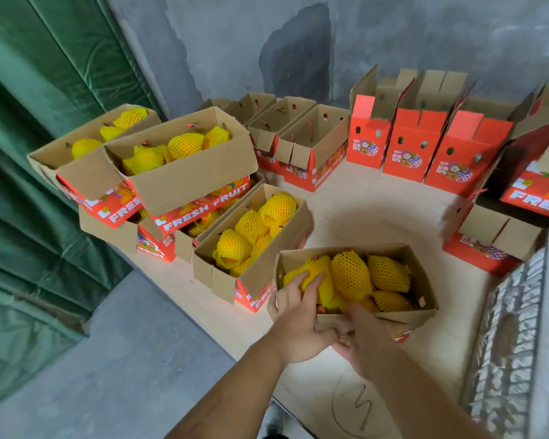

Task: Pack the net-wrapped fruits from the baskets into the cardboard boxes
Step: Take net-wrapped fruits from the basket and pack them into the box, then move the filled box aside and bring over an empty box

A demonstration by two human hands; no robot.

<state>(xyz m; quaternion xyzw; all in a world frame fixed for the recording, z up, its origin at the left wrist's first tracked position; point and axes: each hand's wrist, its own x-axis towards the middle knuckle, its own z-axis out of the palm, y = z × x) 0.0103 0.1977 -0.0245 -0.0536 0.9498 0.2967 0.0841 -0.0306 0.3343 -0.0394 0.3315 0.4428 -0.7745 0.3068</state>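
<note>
Cardboard boxes (191, 172) at left sit full; red ones (415, 147) behind wait empty; left hand (298, 318) presses fruit (311, 277), right hand (368, 337) grips near box (422, 315).

"FRESH FRUIT" reads in white letters on the red side of the upper stacked box (184, 172), far ahead and left of the left hand (298, 315). The box beside it (86, 172), further left, shows only "FRESH", cut off. A red box at the right edge (539, 194), well beyond the right hand (366, 337), shows "FRES". The box of empty ones ahead (314, 150) carries "FRESH" on its red end, the rest blurred. Smaller printing on the labels is too blurred to read.
</note>
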